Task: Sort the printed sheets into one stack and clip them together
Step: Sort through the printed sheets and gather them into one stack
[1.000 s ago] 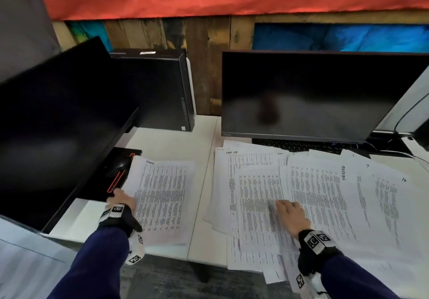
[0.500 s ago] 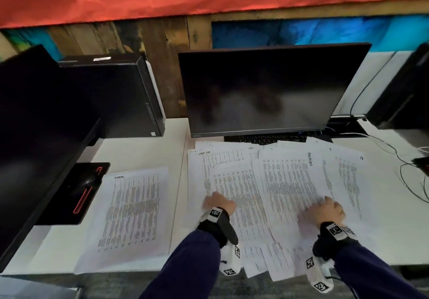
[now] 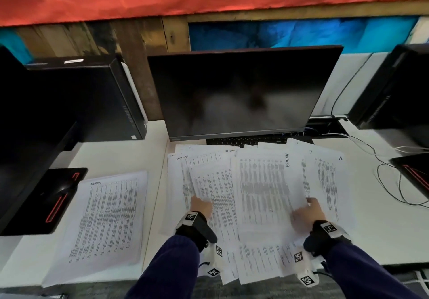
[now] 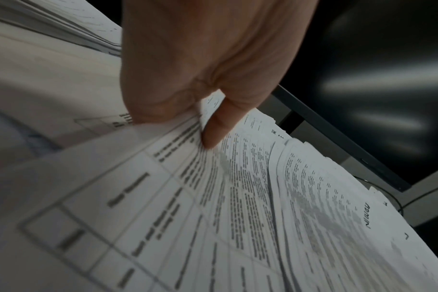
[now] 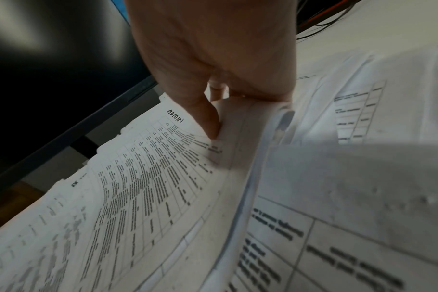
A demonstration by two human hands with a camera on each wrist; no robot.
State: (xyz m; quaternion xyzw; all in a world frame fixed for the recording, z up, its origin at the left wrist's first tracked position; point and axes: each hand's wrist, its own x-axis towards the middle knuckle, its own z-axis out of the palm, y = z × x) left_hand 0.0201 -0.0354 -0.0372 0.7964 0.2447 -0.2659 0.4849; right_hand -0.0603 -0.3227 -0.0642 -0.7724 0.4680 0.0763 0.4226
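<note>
Printed sheets [image 3: 260,189] lie fanned and overlapping on the desk [image 3: 111,157] in front of the monitor [image 3: 239,94], directly under and between both hands. Left hand [image 3: 201,206] pinches the near left edge of several sheets, thumb on top, fingers beneath. Right hand [image 3: 307,213] pinches the near right edge of the top sheet marked "ADMIN", which curls up at the grip. A separate stack of sheets [image 3: 102,222], also headed "ADMIN", lies flat well to the left of the left hand, beside a monitor base [image 3: 50,196]. Cables [image 3: 392,182] trail right of the right hand.
</note>
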